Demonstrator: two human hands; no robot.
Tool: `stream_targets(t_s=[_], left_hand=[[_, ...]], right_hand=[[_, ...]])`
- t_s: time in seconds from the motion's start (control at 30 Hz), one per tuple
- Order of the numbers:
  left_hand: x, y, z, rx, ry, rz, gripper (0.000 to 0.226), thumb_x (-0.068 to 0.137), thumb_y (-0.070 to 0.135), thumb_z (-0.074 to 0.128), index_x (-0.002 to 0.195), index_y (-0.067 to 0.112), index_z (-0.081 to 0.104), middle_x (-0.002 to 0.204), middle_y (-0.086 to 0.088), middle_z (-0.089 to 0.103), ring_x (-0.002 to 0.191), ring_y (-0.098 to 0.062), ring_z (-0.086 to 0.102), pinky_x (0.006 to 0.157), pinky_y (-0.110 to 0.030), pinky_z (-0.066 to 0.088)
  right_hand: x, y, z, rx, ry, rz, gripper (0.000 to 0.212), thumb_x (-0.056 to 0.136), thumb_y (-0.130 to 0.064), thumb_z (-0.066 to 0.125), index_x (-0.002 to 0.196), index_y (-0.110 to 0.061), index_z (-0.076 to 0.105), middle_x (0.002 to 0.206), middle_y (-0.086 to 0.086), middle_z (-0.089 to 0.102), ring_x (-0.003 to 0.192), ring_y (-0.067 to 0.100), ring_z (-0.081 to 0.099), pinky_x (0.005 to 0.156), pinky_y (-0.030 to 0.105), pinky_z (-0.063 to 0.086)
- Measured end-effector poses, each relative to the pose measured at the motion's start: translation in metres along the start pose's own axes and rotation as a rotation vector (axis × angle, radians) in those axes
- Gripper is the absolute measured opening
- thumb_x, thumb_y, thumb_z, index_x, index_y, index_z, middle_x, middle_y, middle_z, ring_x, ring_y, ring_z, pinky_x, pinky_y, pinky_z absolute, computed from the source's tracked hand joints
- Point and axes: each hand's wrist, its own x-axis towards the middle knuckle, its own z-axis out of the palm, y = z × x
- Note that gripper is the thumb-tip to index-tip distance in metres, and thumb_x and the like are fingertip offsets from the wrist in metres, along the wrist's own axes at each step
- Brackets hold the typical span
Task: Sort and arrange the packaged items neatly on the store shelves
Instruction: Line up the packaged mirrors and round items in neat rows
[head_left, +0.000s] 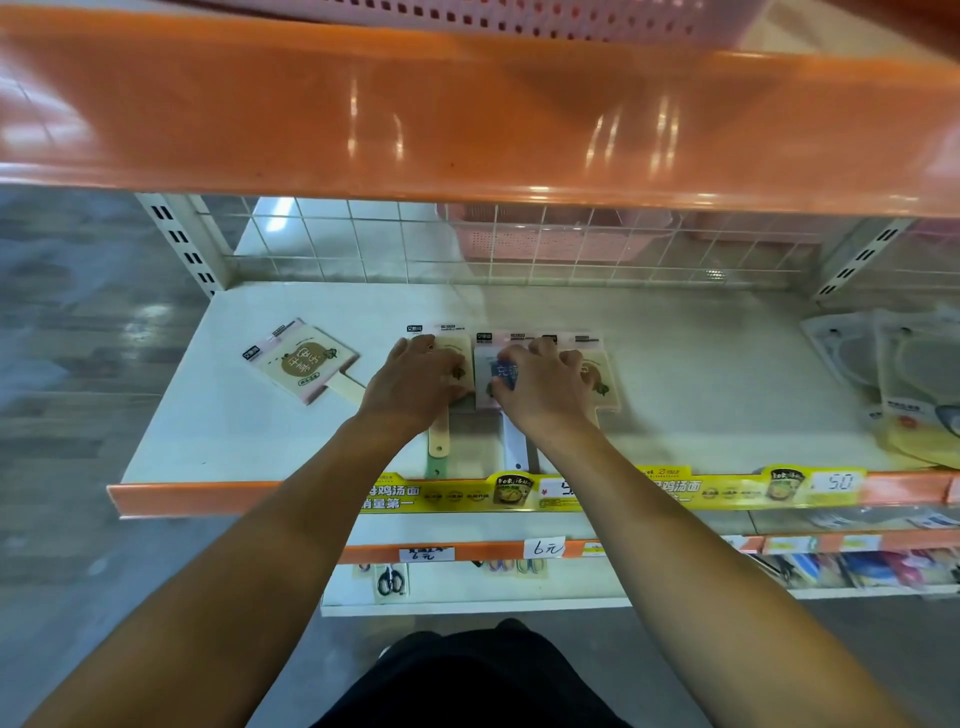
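The likeliest slip from here is the row going crooked: the 3 packaged paddle-shaped items under the hands lie edge to edge, partly overlapping, so a push on one could drag its neighbour or ride it up over the next (their smooth wrappers look slippery, though that is a guess). The handles already reach toward the shelf's (311, 447) front lip, and a pull toward the body could send one over the edge.

The left hand (421, 379) lies palm down on the cream pack (457, 345), fingers (402, 347) straight and a little spread, pressing rather than gripping. The right hand (540, 387) covers the seam between the blue-faced pack (485, 371) and the right cream pack (605, 374); its fingers are curled over the upper part, the thumb against the blue face, but whether they pinch the pack or only press it I cannot tell. Both forearms reach straight forward and slightly inward under the orange shelf above.

A 4th pack (301, 361) lies askew, well apart to the left, not yet brought into the row. Other flat packaged goods (898, 374) sit at the far right of the shelf.
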Motion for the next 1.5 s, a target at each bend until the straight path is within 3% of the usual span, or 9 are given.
stream_targets(t_s=[0.33,0.53,0.87,1.2,1.37,1.5], left_hand=[[-0.002,-0.001,0.001,0.091,-0.064,0.038,0.035,0.095,0.04,0.048,0.125,0.027,0.059,0.138,0.004,0.05,0.132,-0.02,0.033,0.11,-0.034,0.028],[-0.011,0.017,-0.003,-0.024,0.024,-0.154,0.044,0.09,0.046,0.053,0.133,0.034,0.051,0.153,-0.001,0.03,0.141,-0.029,0.023,0.106,-0.049,0.032],[-0.007,0.027,-0.003,-0.056,0.032,-0.202,0.036,0.088,0.036,0.059,0.122,0.024,0.062,0.151,-0.005,0.032,0.135,-0.03,0.03,0.105,-0.041,0.037],[-0.011,0.03,-0.003,-0.106,0.135,-0.189,0.044,0.08,0.035,0.066,0.121,0.017,0.064,0.149,-0.007,0.035,0.132,-0.031,0.035,0.103,-0.044,0.039],[-0.013,0.03,0.003,-0.136,0.124,-0.202,0.038,0.079,0.033,0.065,0.114,0.018,0.066,0.146,-0.005,0.038,0.131,-0.028,0.036,0.102,-0.041,0.039],[-0.019,0.032,0.009,-0.088,0.099,-0.224,0.032,0.079,0.038,0.063,0.108,0.024,0.066,0.133,0.001,0.049,0.125,-0.025,0.04,0.098,-0.045,0.039]], right_hand=[[-0.002,-0.001,-0.003,0.006,-0.001,-0.002,0.039,0.093,-0.044,0.053,0.13,-0.032,0.054,0.14,0.001,0.042,0.128,0.036,0.033,0.101,0.049,0.033],[-0.002,0.0,-0.001,-0.008,-0.001,-0.002,0.039,0.095,-0.044,0.051,0.132,-0.033,0.052,0.142,0.001,0.04,0.129,0.036,0.033,0.103,0.05,0.032],[-0.002,0.001,-0.002,-0.02,0.0,-0.003,0.039,0.095,-0.045,0.051,0.132,-0.034,0.053,0.142,0.0,0.041,0.129,0.036,0.033,0.103,0.049,0.031],[-0.004,0.0,-0.004,-0.015,-0.015,-0.002,0.04,0.095,-0.043,0.052,0.134,-0.033,0.051,0.145,0.001,0.038,0.13,0.037,0.031,0.105,0.05,0.029],[-0.004,0.0,-0.004,-0.017,-0.012,-0.007,0.038,0.096,-0.043,0.052,0.132,-0.032,0.053,0.145,0.001,0.038,0.13,0.037,0.031,0.104,0.051,0.03],[-0.004,0.0,-0.003,-0.019,-0.003,-0.008,0.037,0.096,-0.043,0.05,0.131,-0.032,0.054,0.144,0.001,0.04,0.129,0.037,0.032,0.104,0.05,0.03]])
